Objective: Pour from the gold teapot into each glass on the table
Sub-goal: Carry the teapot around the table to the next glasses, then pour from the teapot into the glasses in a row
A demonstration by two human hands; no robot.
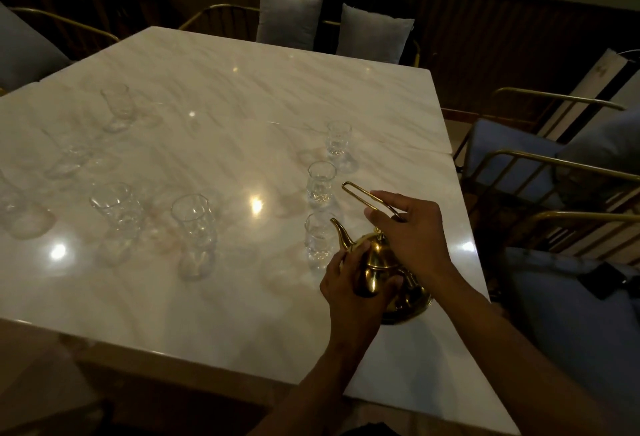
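Marble desk (221,96), dim room. Far left: several clear glasses, blurred, standing well apart; one at far edge (117,108), two nearer front (116,208) (194,227). Right of centre: row of three glasses running away from viewer, far (338,139), middle (321,181), near (317,239). Gold teapot (375,262) on desk near right edge, spout just beside near glass. Left hand (353,283) grip wrapped around pot body. Right hand (412,231) grip closed on wire handle (367,198) above lid. Grey cushions (289,14) beyond desk.
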